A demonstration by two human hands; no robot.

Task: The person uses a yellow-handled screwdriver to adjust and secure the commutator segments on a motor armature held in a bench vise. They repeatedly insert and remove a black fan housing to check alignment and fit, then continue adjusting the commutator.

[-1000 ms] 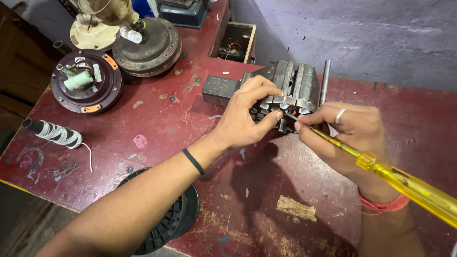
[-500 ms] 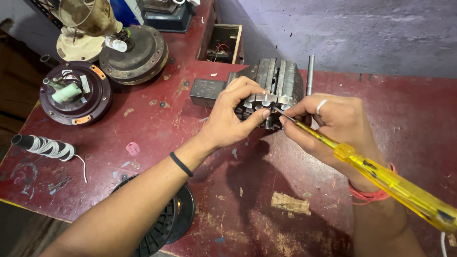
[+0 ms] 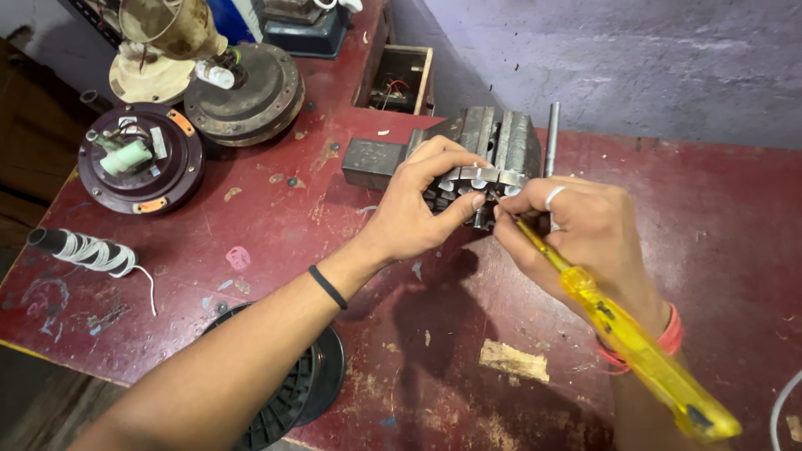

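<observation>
Left hand (image 3: 413,209) grip pinches stator (image 3: 484,159); right hand (image 3: 576,230) clasps yellow screwdriver (image 3: 635,342); wooden box (image 3: 401,79) (wires inside, probably).

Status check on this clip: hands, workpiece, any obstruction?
Left hand pinching the slotted metal core. Right hand holds yellow screwdriver, tip at core. Nothing blocking.

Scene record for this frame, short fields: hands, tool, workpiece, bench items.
left hand: fingers grip the slotted metal stator core
right hand: holds yellow-handled screwdriver, tip at the core
surface: red workbench
left side: round motor housing, wrapped rod
near edge: black ribbed disc
back: open wooden box
</observation>
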